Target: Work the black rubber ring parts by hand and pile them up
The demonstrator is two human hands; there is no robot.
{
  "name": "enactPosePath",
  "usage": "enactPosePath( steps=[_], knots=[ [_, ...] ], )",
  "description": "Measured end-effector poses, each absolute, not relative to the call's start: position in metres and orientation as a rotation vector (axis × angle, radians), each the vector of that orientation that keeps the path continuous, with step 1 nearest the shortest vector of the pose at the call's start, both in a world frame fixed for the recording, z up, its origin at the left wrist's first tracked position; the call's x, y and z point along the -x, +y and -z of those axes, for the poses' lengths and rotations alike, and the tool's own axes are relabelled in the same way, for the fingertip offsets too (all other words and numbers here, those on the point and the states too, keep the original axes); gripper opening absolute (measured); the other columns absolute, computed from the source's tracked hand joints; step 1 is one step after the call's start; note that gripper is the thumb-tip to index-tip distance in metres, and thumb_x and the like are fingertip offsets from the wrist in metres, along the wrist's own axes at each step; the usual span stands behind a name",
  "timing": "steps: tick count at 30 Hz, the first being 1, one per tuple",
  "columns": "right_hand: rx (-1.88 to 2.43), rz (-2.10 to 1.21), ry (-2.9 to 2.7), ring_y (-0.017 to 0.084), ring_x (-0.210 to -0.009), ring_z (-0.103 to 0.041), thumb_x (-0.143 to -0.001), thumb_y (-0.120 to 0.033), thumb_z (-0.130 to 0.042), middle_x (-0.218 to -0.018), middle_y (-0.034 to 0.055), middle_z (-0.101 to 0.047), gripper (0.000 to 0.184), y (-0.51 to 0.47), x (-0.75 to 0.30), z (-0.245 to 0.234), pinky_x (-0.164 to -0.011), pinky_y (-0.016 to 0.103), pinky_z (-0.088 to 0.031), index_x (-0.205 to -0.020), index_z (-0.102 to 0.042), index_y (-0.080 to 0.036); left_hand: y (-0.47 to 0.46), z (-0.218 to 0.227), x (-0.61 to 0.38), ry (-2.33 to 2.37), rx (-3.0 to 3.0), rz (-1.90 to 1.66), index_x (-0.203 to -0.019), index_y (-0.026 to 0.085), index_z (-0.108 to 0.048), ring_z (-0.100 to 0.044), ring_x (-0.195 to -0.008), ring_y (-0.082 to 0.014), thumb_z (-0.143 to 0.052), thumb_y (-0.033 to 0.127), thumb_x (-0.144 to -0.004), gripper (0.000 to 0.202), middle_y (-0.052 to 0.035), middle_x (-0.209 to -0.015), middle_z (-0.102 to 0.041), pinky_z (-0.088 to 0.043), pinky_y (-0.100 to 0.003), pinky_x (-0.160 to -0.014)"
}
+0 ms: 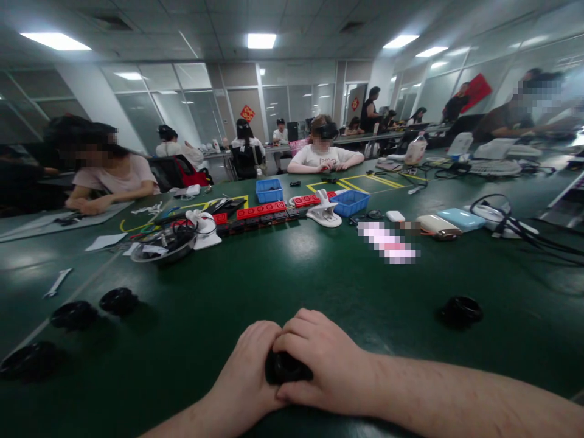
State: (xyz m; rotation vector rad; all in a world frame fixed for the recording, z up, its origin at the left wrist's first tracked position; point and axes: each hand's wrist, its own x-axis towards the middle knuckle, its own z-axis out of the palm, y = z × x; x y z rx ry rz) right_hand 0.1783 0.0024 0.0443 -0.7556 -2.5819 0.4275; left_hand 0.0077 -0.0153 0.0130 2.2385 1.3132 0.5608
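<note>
My left hand (249, 371) and my right hand (326, 362) meet at the near edge of the green table (292, 274). Both are closed around a small round black part (287, 368), which shows only between the fingers. The right hand's fingers curl over its top; the left hand presses against its left side. A similar black round part (462, 310) lies alone to the right. Three more black round parts (118, 300) (73, 314) (30, 361) lie at the left.
A wrench (57, 282) lies far left. Mid-table are red power strips (262, 211), two blue bins (269, 190) (350, 201), a bowl with cables (164, 243), phones and cables (502, 219). Other people sit around the table and behind.
</note>
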Motion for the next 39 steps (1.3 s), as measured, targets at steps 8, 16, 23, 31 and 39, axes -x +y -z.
enactPosePath(
  steps=[8,16,23,31,39],
  knots=[
    [0.466,-0.627,-2.661,0.016,-0.085,-0.052,-0.067,-0.018,-0.066,-0.097,0.0023,-0.063,0.032,0.008,-0.182,-0.051,-0.079,0.029,-0.038,-0.098,-0.059,-0.015,-0.004,-0.026,0.005,1.021,-2.238,-0.451,-0.092,0.022,-0.058,-0.05,-0.098,-0.0233,-0.067,0.016,-0.054,0.039,-0.0015,-0.102,-0.055,-0.039,-0.036,-0.09],
    [0.455,-0.662,-2.677,0.016,-0.087,-0.053,-0.068,-0.019,-0.064,-0.098,0.002,-0.063,0.033,0.005,-0.182,-0.053,-0.081,0.03,-0.037,-0.1,-0.058,-0.016,-0.002,-0.031,0.009,0.926,-2.255,-0.382,-0.098,0.022,-0.058,-0.046,-0.107,-0.0243,-0.074,0.017,-0.055,0.046,-0.0012,-0.11,-0.055,-0.032,-0.037,-0.099],
    [0.582,-0.536,-2.65,0.019,-0.089,-0.051,-0.069,-0.03,-0.069,-0.101,0.0057,-0.061,0.039,0.001,-0.179,-0.049,-0.078,0.032,-0.038,-0.102,-0.057,-0.015,-0.012,-0.02,-0.003,1.263,-2.23,-0.538,-0.096,0.017,-0.052,-0.051,-0.091,-0.0278,-0.079,0.047,-0.048,0.062,-0.0072,-0.097,-0.054,-0.042,-0.044,-0.083],
    [0.632,-0.576,-2.639,0.019,-0.084,-0.051,-0.068,-0.025,-0.068,-0.095,0.0048,-0.062,0.031,0.003,-0.177,-0.052,-0.077,0.032,-0.039,-0.095,-0.058,-0.015,-0.007,-0.024,0.0,1.183,-2.263,-0.532,-0.089,0.017,-0.058,-0.05,-0.088,-0.0236,-0.077,0.022,-0.052,0.041,-0.0043,-0.091,-0.054,-0.043,-0.037,-0.08],
    [0.497,-0.712,-2.711,0.016,-0.084,-0.054,-0.065,-0.011,-0.059,-0.092,0.0008,-0.064,0.029,0.002,-0.174,-0.063,-0.082,0.031,-0.036,-0.094,-0.059,-0.017,0.001,-0.029,0.011,0.985,-2.269,-0.463,-0.093,0.025,-0.064,-0.05,-0.097,-0.0217,-0.081,0.028,-0.053,0.044,0.0005,-0.1,-0.056,-0.038,-0.034,-0.088]
  ],
)
